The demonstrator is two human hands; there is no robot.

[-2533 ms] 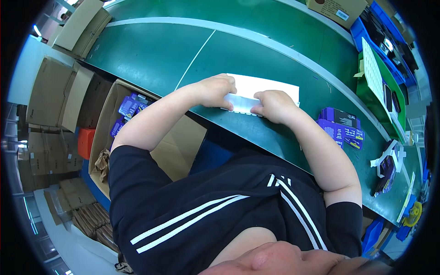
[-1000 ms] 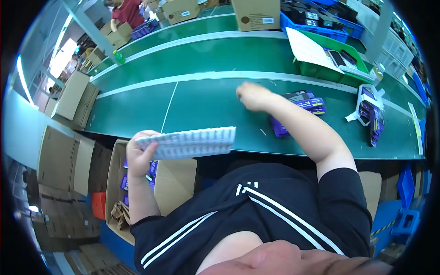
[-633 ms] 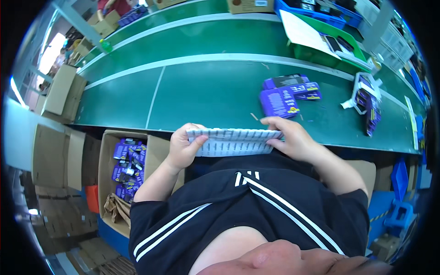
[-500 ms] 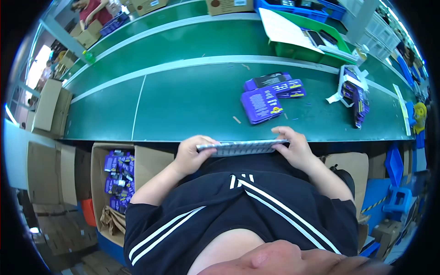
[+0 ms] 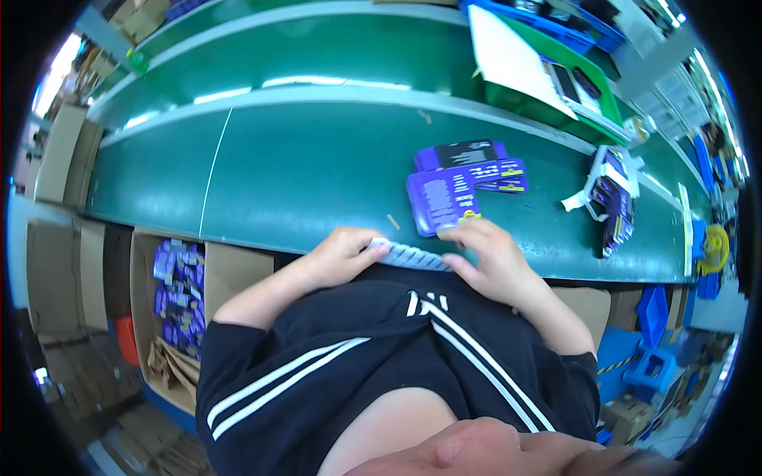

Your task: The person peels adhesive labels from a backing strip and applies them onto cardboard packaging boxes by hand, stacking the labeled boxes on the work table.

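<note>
A thin pale sheet with rows of small marks, like a sheet of stickers (image 5: 416, 257), is between my hands at the table's front edge, seen nearly edge-on. My left hand (image 5: 345, 252) pinches its left end between thumb and fingers. At the other end, my right hand (image 5: 488, 258) has its thumb against the sheet, fingers curved over toward the table. Just beyond the right fingertips lie purple flat cartons (image 5: 441, 200), overlapping in a small pile on the green table (image 5: 309, 166).
A white strapped holder (image 5: 597, 170) with purple cartons stands at the right. Behind it is a green bin (image 5: 516, 99) holding a white board and dark devices. An open cardboard box (image 5: 234, 274) of purple cartons stands left of me, below table height. A blue stool (image 5: 652, 370) is at right.
The view has shifted and tilted slightly. The sheet now shows shorter and slants down to the right. My hands are closer together, and my right fingers reach nearer the purple cartons.
</note>
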